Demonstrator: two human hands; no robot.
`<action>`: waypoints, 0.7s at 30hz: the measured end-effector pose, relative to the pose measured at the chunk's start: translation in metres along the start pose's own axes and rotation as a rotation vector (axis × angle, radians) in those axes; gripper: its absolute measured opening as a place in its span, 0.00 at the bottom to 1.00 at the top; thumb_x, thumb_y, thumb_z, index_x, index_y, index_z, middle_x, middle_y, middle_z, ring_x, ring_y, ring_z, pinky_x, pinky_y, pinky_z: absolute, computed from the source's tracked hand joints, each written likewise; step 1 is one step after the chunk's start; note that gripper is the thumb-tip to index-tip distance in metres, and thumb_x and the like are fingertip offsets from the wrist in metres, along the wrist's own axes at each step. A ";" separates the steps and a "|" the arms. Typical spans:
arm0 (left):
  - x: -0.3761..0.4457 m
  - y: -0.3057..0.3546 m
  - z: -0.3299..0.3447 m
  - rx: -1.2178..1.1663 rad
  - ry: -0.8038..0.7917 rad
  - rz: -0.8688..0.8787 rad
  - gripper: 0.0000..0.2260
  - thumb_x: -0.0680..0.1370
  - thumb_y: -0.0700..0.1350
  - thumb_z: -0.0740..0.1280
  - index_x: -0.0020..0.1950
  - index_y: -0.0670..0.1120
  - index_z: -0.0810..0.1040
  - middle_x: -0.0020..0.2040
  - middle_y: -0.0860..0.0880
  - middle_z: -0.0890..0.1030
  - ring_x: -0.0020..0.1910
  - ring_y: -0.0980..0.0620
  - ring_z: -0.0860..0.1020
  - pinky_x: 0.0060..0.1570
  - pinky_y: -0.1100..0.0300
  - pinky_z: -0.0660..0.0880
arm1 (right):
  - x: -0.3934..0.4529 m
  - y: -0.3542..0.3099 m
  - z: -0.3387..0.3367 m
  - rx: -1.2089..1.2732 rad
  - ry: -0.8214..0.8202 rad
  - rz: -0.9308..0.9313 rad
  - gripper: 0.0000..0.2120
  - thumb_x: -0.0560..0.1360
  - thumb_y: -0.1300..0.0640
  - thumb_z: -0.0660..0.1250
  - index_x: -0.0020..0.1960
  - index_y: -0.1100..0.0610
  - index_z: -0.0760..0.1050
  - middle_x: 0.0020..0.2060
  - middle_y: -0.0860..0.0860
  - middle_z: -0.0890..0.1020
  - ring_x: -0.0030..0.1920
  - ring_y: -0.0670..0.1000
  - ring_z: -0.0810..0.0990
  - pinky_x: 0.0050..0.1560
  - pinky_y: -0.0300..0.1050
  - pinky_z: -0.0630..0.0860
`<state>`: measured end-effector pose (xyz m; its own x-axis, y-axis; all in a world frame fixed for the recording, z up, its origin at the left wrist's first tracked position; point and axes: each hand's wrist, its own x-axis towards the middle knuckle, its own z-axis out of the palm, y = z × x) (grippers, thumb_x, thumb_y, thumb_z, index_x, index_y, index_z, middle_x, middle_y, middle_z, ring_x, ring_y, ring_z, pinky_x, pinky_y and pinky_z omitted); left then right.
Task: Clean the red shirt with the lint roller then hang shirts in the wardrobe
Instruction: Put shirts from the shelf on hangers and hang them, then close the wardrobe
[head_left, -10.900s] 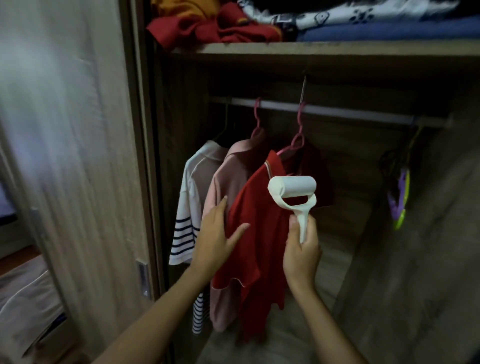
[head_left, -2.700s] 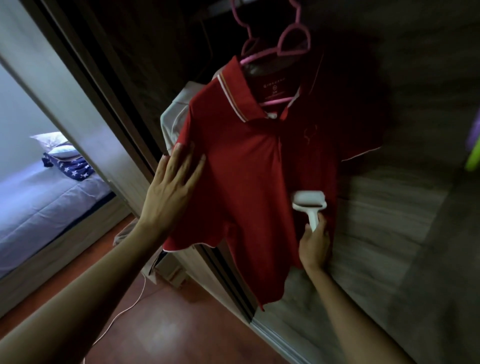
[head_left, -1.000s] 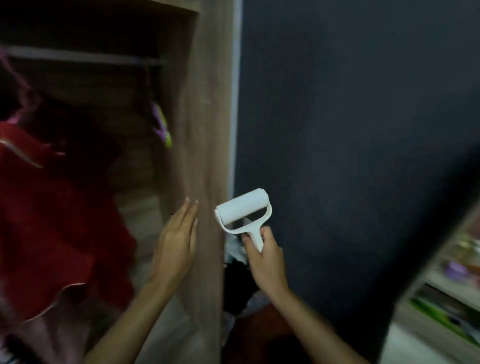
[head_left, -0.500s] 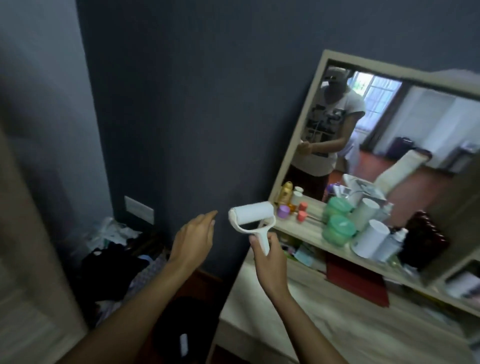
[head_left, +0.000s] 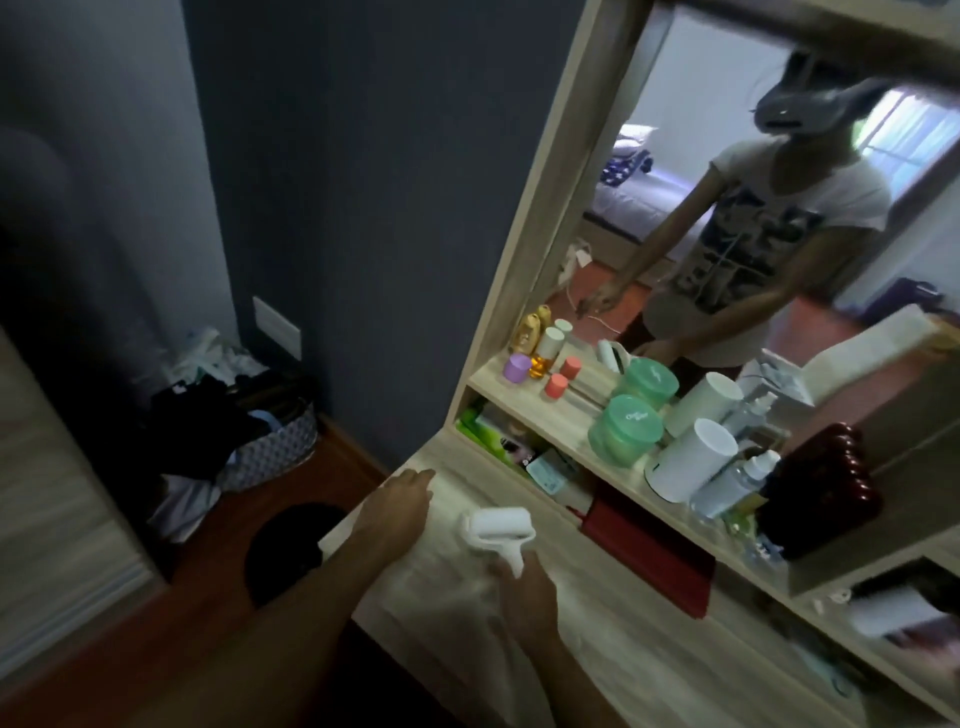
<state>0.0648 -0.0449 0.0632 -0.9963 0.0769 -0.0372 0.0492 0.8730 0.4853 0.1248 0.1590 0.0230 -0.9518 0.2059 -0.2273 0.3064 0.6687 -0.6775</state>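
The right hand (head_left: 524, 590) grips the thin white plastic handle of the roller (head_left: 500, 525), fingers curled round the stem; the roller's smooth white cylinder sits just above the knuckles, held low over the pale wood-grain desk (head_left: 623, 639), and blur hides whether it touches the surface. Left of the grip, the left hand (head_left: 397, 506) reaches forward with fingers straight and relaxed, holding nothing, near the desk's left edge. Up and right of the roller a flat red rectangular pouch (head_left: 649, 556) lies in the slot under a wooden shelf (head_left: 524, 408). On that shelf, farther up from the grip, stand two round mint-green tubs (head_left: 626, 434) with matte lids, a tall white cylinder (head_left: 691, 460), a clear spray bottle (head_left: 737, 483), small coral-capped jars (head_left: 557, 385), a lilac cap (head_left: 516, 368) and an amber bottle (head_left: 525, 332); a glossy dark-red ribbed object (head_left: 826, 486) stands at the right. Behind them a wood-framed mirror (head_left: 675, 156) reflects the person. Far left of the hands, a patterned fabric basket (head_left: 270, 447) heaped with dark crumpled clothes sits on the reddish floor (head_left: 208, 561) against the dark matte wall (head_left: 363, 182). The red shirt and wardrobe are out of view.
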 end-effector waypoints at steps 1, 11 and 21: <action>-0.001 0.004 0.006 0.020 -0.023 -0.014 0.19 0.83 0.46 0.54 0.74 0.46 0.64 0.68 0.45 0.72 0.64 0.45 0.72 0.62 0.52 0.70 | 0.002 0.010 0.003 -0.013 -0.029 0.018 0.32 0.72 0.28 0.52 0.60 0.52 0.73 0.52 0.47 0.80 0.54 0.51 0.79 0.52 0.45 0.72; -0.010 0.025 0.031 0.201 -0.082 -0.076 0.21 0.82 0.46 0.54 0.76 0.46 0.59 0.70 0.44 0.68 0.65 0.44 0.70 0.61 0.51 0.69 | 0.014 0.039 0.009 -0.051 -0.138 0.153 0.21 0.79 0.44 0.58 0.67 0.56 0.67 0.58 0.55 0.78 0.58 0.57 0.77 0.60 0.54 0.72; -0.021 0.015 0.020 0.244 -0.081 -0.096 0.22 0.82 0.46 0.55 0.76 0.45 0.59 0.72 0.44 0.65 0.67 0.43 0.69 0.63 0.50 0.68 | 0.012 0.041 0.007 -0.194 0.095 -0.055 0.29 0.74 0.37 0.56 0.53 0.62 0.75 0.45 0.60 0.79 0.46 0.61 0.80 0.44 0.54 0.79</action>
<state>0.0876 -0.0231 0.0535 -0.9889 0.0176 -0.1476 -0.0202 0.9677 0.2512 0.1258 0.1841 -0.0129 -0.9667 0.2260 -0.1203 0.2548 0.8037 -0.5377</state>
